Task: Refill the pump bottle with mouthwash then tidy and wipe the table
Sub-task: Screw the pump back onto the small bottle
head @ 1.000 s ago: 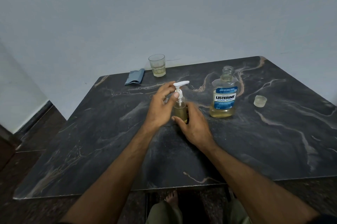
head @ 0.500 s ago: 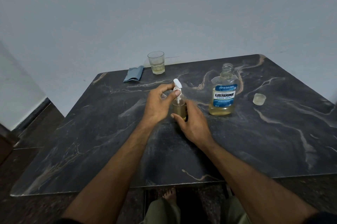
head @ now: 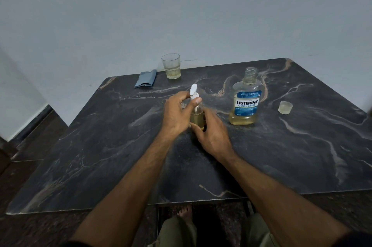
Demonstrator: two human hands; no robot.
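Here our left hand [head: 177, 114] pinched the white pump head [head: 193, 94] of the pump bottle [head: 197, 120], and our right hand [head: 213, 136] gripped its body; the uncapped mouthwash bottle [head: 246, 104] stood just beside it on the surface [head: 120, 156].

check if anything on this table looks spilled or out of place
No spill shows. The Listerine bottle stands open, and its cap sits apart to its right. Both hands are on the pump bottle, fitting its pump head.

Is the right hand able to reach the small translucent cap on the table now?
Probably yes, once freed: the right hand grips the pump bottle. Bare dark marble table lies before the small translucent cap, right of the open mouthwash bottle.
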